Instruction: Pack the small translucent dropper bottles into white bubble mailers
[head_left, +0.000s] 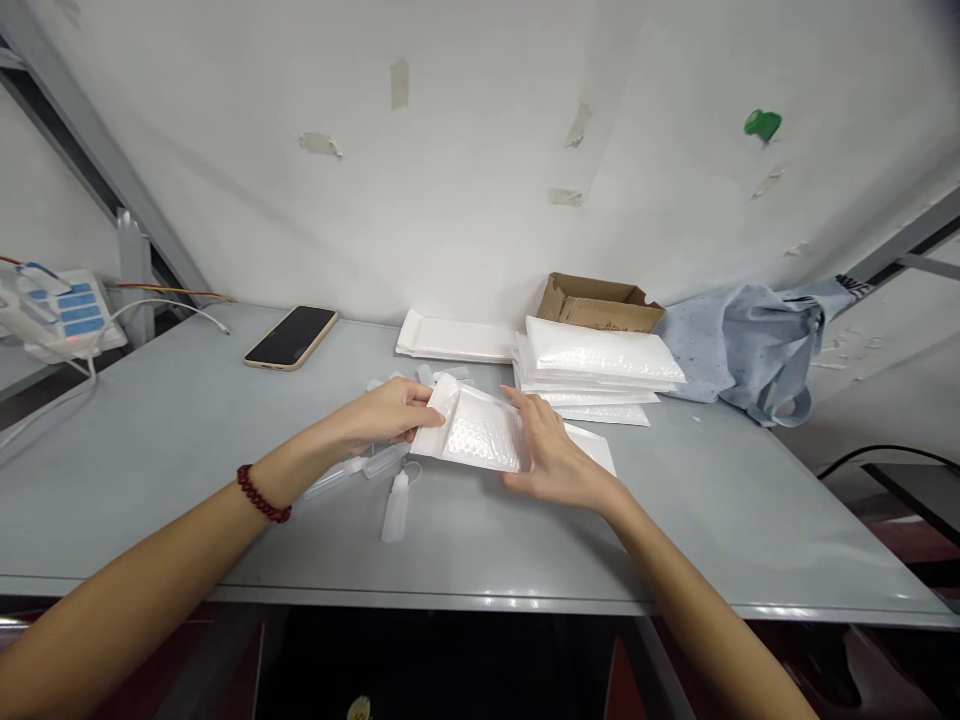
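A small white bubble mailer [484, 432] is held tilted above the table between both hands. My left hand [397, 410] pinches its flap end, thumb on top and fingers underneath. At the other end, my right hand [551, 450] grips the mailer across its width, with the thumb at the near edge and fingers at the far edge. Small translucent squeeze bottles lie around and partly behind my left hand; one bottle [395, 508] rests closest to the front edge. Another white mailer [592, 445] shows partly behind my right hand.
A stack of white bubble mailers [600, 355] stands before an open cardboard box [600, 303]. More flat mailers [457, 338] lie by the wall. A phone [292, 337] is at back left, a power strip [71, 312] with cables far left, and blue cloth [739, 345] back right.
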